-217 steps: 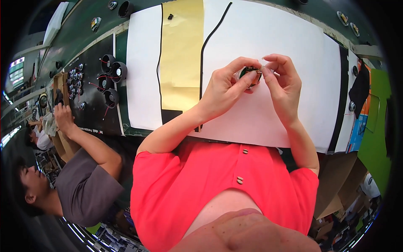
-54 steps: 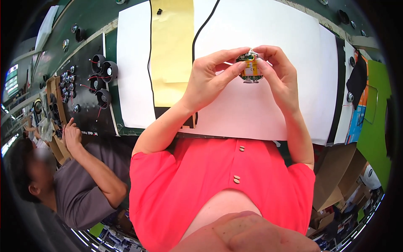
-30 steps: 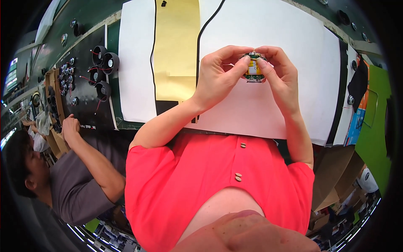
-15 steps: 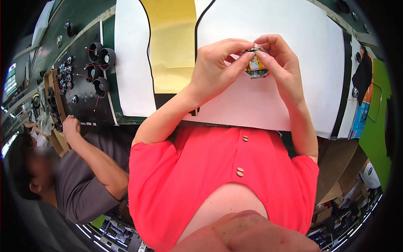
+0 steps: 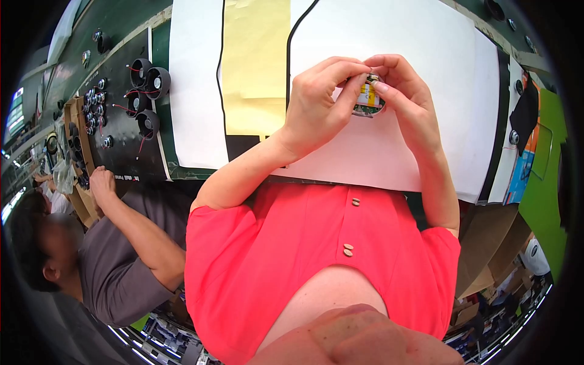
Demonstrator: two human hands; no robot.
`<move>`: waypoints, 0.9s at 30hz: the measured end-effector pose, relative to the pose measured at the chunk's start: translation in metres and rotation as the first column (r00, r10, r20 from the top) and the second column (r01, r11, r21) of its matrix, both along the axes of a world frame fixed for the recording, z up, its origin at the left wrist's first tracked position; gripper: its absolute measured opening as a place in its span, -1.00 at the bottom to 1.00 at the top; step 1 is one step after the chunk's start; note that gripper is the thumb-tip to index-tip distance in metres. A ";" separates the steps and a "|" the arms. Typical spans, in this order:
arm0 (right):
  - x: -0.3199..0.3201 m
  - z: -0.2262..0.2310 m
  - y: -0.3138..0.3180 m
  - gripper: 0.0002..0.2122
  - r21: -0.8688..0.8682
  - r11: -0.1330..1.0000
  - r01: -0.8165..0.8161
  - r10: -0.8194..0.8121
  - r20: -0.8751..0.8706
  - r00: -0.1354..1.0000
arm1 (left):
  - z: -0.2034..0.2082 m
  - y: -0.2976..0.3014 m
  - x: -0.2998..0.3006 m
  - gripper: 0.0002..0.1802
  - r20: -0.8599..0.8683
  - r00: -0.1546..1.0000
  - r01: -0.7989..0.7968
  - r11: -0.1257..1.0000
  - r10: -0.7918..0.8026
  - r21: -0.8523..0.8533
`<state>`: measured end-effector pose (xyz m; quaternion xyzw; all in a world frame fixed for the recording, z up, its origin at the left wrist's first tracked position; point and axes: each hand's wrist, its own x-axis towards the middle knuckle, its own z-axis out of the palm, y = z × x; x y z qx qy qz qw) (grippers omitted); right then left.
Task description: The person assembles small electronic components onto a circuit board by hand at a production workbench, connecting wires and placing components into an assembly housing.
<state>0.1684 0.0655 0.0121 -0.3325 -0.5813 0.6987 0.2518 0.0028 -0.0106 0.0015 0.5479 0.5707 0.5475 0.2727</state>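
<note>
Above the white sheet, both my hands hold a small round circuit board (image 5: 368, 111) with a silver and yellow battery pack (image 5: 367, 95) on it. My left hand (image 5: 325, 100) is closed, its thumb and forefinger pinching at the board's upper left. From the other side my right hand (image 5: 406, 91) grips it, thumb along the upper right edge and fingers curled over the top. The fingertips meet near the top of the board and hide part of it there. What lies right between the fingertips is too small to make out.
White paper (image 5: 450, 121) covers the table before me, with a yellow sheet (image 5: 255, 79) to its left. Several dark round housings (image 5: 159, 84) with red wires stand on a black mat (image 5: 121, 152) beside small speakers (image 5: 107, 142). A co-worker (image 5: 134, 261) sits at my left.
The circuit board has tilted and shifted slightly left and down in my fingers. Both hands keep their pinch. The view has drifted a little, so the table things sit slightly farther right.
</note>
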 end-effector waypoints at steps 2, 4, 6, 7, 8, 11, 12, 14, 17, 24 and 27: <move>-0.003 0.002 -0.002 -0.77 -0.033 0.999 0.026 -0.027 -0.050 0.998 | 0.000 0.000 -0.001 -0.84 -0.008 1.000 0.002 1.000 -0.002 -0.012; -0.002 0.002 -0.001 -0.76 -0.078 0.996 0.033 -0.037 -0.050 0.998 | 0.000 -0.001 -0.002 -0.84 -0.014 1.000 0.007 1.000 -0.007 -0.024; -0.002 0.002 0.000 -0.76 -0.124 0.991 0.043 -0.049 -0.048 0.998 | 0.000 -0.002 -0.003 -0.82 0.036 0.997 0.074 0.997 -0.073 -0.034; -0.001 0.002 0.001 -0.76 -0.176 0.984 0.034 -0.044 -0.055 0.998 | 0.000 -0.002 -0.003 -0.82 0.037 0.997 0.075 0.997 -0.074 -0.034; -0.001 0.002 0.002 -0.76 -0.228 0.973 0.025 -0.040 -0.063 0.997 | 0.000 -0.002 -0.005 -0.81 0.125 0.989 0.087 0.994 -0.078 -0.068; -0.001 0.003 0.002 -0.76 -0.180 0.983 0.024 -0.034 -0.050 0.998 | 0.000 -0.001 -0.005 -0.79 0.207 0.973 0.122 0.987 -0.098 -0.108; 0.000 0.003 0.002 -0.76 -0.180 0.983 0.022 -0.031 -0.052 0.998 | 0.000 -0.001 -0.005 -0.77 0.203 0.972 0.144 0.983 -0.119 -0.117; 0.001 0.005 0.000 -0.76 -0.161 0.985 0.063 -0.071 -0.047 0.996 | 0.004 0.001 -0.003 -0.79 0.240 0.965 0.136 0.984 -0.104 -0.120; -0.002 0.005 -0.001 -0.75 -0.162 0.984 0.070 -0.077 -0.036 0.996 | 0.003 0.003 -0.004 -0.79 0.290 0.952 0.137 0.984 -0.098 -0.118; -0.006 0.007 0.009 -0.73 -0.171 0.984 0.059 -0.059 0.004 0.998 | 0.004 0.003 -0.009 -0.76 0.231 0.959 0.206 0.965 -0.165 -0.164; -0.016 0.007 0.025 -0.74 -0.210 0.977 -0.023 0.024 0.001 1.000 | 0.013 -0.005 -0.028 -0.78 0.099 0.988 0.132 0.981 -0.119 -0.139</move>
